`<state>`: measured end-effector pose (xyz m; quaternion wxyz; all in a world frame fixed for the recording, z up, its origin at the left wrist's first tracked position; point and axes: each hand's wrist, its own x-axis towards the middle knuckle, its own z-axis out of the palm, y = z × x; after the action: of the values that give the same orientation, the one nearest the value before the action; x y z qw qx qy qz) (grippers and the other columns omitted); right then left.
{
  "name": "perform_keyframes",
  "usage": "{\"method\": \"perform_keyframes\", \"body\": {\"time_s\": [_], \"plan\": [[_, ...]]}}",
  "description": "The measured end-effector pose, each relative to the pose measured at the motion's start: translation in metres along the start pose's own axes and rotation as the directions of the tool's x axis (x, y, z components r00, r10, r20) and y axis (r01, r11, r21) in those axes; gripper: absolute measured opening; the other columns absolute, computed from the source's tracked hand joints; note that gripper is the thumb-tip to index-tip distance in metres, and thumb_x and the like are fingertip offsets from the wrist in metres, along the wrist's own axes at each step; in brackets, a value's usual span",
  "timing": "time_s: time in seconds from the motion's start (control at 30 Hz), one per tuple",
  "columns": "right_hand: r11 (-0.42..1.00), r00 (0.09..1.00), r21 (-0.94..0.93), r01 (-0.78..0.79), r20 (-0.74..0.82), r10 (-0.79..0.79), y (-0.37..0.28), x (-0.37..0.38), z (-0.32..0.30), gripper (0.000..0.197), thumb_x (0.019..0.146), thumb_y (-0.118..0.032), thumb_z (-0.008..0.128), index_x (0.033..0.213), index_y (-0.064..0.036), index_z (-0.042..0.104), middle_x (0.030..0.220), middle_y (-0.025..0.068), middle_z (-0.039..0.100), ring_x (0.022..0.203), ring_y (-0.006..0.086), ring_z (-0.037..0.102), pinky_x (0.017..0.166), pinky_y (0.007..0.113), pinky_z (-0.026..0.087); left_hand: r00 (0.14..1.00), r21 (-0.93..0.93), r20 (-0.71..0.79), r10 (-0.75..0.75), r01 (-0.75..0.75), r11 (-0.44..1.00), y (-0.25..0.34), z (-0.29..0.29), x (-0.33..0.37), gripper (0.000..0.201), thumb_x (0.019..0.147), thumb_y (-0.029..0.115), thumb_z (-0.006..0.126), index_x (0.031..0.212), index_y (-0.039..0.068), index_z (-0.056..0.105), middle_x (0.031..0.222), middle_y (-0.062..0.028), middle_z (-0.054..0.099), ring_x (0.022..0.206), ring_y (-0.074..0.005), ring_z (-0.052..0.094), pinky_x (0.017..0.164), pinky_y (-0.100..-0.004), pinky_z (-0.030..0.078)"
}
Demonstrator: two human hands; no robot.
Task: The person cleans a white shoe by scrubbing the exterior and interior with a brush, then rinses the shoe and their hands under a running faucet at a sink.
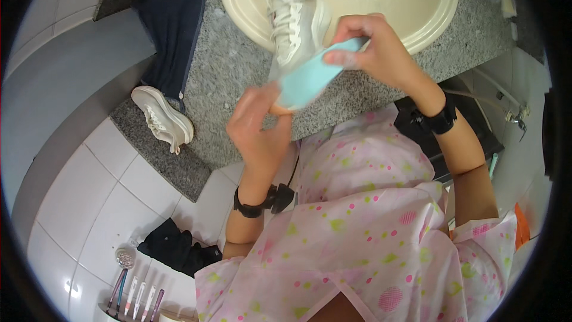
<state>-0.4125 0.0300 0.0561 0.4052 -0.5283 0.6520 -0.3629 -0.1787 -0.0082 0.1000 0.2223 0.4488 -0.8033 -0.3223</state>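
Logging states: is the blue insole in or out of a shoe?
Out: the insole shows plainly, held between left hand and right hand.

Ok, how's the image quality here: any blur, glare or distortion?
Head view: motion blur softens the left hand and light-blue insole; fisheye distortion bends straight edges near the dark rim; small glare spots whiten the wall tiles at lower left; the shoe at left looks sharper.

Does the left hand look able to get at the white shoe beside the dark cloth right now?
Probably yes: only granite counter seems to lie between the left hand and the white shoe, though that blurred hand appears to grip the light blue insole and may need to let go first.
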Motion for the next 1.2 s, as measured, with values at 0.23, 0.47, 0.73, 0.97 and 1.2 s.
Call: {"method": "perform_keyframes", "body": {"time_s": [0.23, 0.47, 0.73, 0.97, 1.2], "plan": [[0.984, 0.986, -0.077, 0.160, -0.039, -0.163, -0.015, -0.006, 0.007, 0.024, 0.074, -0.023, 0.078, 0.073, -0.0060, 0.061, 0.067, 0.0009, 0.059, 0.065, 0.0086, 0.050, 0.064, 0.025, 0.041, 0.999, 0.032, 0.021, -0.041, 0.040, 0.999, 0.006, -0.004, -0.005, 0.027, 0.058, -0.002, 0.074, 0.083, 0.000, 0.065, 0.078, -0.0111, 0.061, 0.068, -0.0251, 0.060, 0.063, -0.0295, 0.047], [0.980, 0.980, -0.051, 0.195, -0.020, -0.196, -0.028, -0.006, 0.007, 0.027, 0.071, -0.030, 0.079, 0.071, -0.0093, 0.062, 0.064, 0.0004, 0.058, 0.060, 0.0138, 0.051, 0.066, 0.029, 0.035, 1.000, -0.008, -0.004, -0.012, 0.011, 1.000, 0.004, -0.003, -0.008, 0.025, 0.060, -0.003, 0.073, 0.083, -0.001, 0.064, 0.078, -0.0131, 0.061, 0.068, -0.0272, 0.060, 0.063, -0.0294, 0.046], [0.925, 0.758, 0.190, -0.329, -0.531, 0.378, 0.080, -0.052, -0.105, 0.031, 0.087, -0.035, 0.066, 0.097, -0.0051, 0.067, 0.089, 0.0008, 0.064, 0.075, 0.0091, 0.054, 0.068, 0.023, 0.043, 0.994, -0.092, 0.011, -0.110, 0.111, 0.990, -0.005, -0.012, -0.012, 0.034, 0.064, -0.007, 0.068, 0.097, 0.000, 0.068, 0.086, -0.0130, 0.066, 0.075, -0.0231, 0.063, 0.068, -0.0288, 0.049], [0.825, 0.533, -0.041, -0.563, -0.782, 0.325, 0.225, -0.123, -0.175, 0.042, 0.094, -0.034, 0.054, 0.115, 0.0021, 0.055, 0.094, 0.0111, 0.061, 0.086, 0.0198, 0.058, 0.078, 0.031, 0.045, 0.989, -0.178, -0.021, -0.146, 0.140, 0.974, -0.004, -0.014, -0.013, 0.035, 0.065, -0.008, 0.068, 0.099, 0.000, 0.069, 0.087, -0.0117, 0.066, 0.076, -0.0225, 0.063, 0.069, -0.0288, 0.049], [0.682, 0.609, -0.319, -0.658, -0.758, 0.234, 0.191, -0.112, -0.163, 0.058, 0.095, -0.037, 0.053, 0.133, 0.0051, 0.042, 0.130, 0.0269, 0.049, 0.123, 0.0330, 0.047, 0.102, 0.039, 0.036, 0.998, -0.044, -0.005, 0.058, -0.058, 0.997, 0.003, -0.029, 0.005, 0.036, 0.064, -0.010, 0.067, 0.098, 0.000, 0.068, 0.099, -0.0152, 0.068, 0.086, -0.0253, 0.066, 0.076, -0.0306, 0.050]]}}
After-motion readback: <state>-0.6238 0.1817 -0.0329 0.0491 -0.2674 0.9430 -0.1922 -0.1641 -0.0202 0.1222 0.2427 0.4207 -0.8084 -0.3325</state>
